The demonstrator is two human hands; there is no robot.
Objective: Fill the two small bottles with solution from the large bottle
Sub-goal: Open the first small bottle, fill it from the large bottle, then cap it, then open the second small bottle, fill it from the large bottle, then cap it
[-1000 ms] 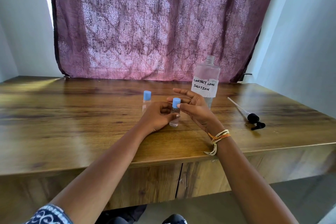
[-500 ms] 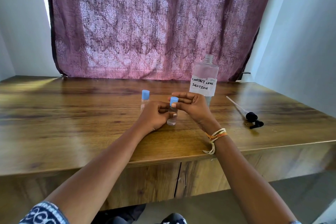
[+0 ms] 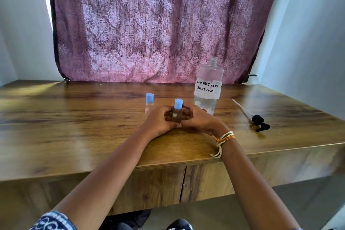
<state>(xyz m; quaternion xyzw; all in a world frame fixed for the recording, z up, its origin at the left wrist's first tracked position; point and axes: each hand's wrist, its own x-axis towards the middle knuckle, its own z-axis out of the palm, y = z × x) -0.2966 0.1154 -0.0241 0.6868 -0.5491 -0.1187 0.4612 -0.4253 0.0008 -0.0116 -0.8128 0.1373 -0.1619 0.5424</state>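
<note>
A small clear bottle with a blue cap (image 3: 177, 113) stands upright on the wooden table (image 3: 74, 127), held between both hands. My left hand (image 3: 158, 121) wraps its left side and my right hand (image 3: 197, 119) wraps its right side. A second small blue-capped bottle (image 3: 149, 103) stands just behind and to the left, untouched. The large clear bottle (image 3: 208, 84), labelled "Contact Lens Solution", stands uncapped behind my right hand.
A black pump head with its long white tube (image 3: 252, 115) lies on the table to the right of the large bottle. A purple patterned curtain (image 3: 158, 24) hangs behind the table. The table's front edge runs below my wrists.
My right hand has dropped from the small bottle's cap down to its body, and both hands now close around the bottle. The blue cap is in plain view on the bottle.
</note>
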